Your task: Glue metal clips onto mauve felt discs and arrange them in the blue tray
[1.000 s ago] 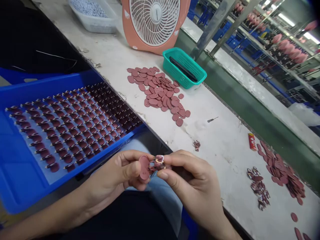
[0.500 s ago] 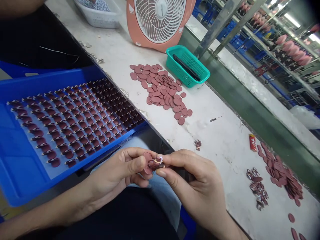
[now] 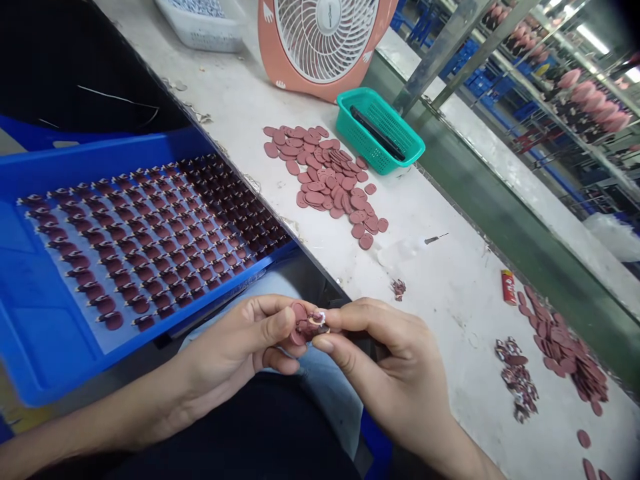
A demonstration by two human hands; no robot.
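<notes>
Centre of frame, lower half: left hand [image 3: 235, 343] grips a reddish-brown oval disc [image 3: 299, 313] between thumb and fingers. Right hand [image 3: 395, 373] pinches a small painted figurine [image 3: 317, 324] between thumb and forefinger, set against the disc; whether the two are joined cannot be told. Left of frame: blue tray [image 3: 30, 333] bearing rows of dark red pieces [image 3: 143, 273]. Upper centre: loose disc pile [image 3: 327, 180] beside a green basket [image 3: 416, 152].
</notes>
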